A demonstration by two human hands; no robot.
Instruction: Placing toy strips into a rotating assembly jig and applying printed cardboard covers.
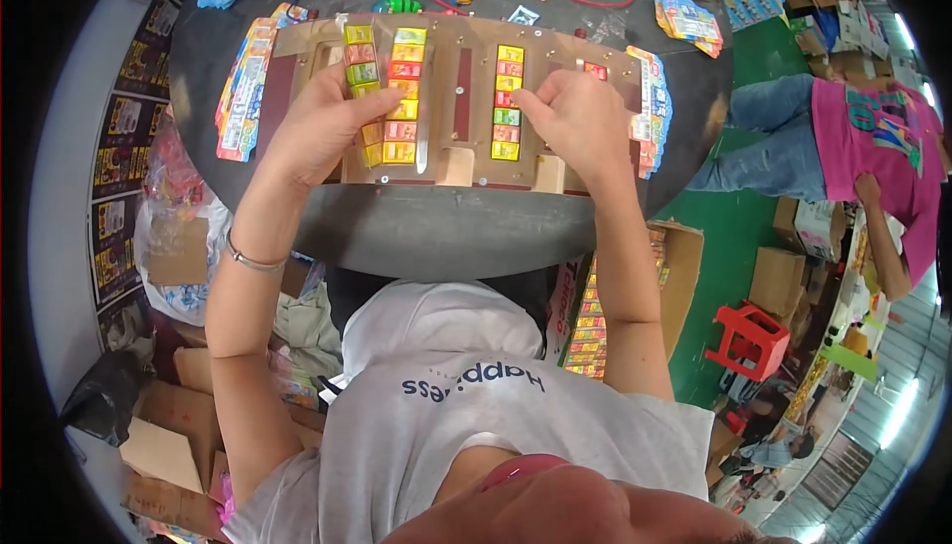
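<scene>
Just left of the right hand (580,120), a column of small boxes (508,98).

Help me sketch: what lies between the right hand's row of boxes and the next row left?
Head view: on the board, a dark red strip, a pale strip and a beige patch.

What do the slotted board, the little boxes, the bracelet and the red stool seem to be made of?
Slotted board: probably smooth wood or fibreboard; brown face, paler wood-like cutouts.
Little boxes: likely printed card, slightly glossy; bright colours, boxy shape, though a plastic wrap is possible.
Bracelet: apparently polished metal; silvery shine.
Red stool: likely moulded plastic; uniform colour.
</scene>
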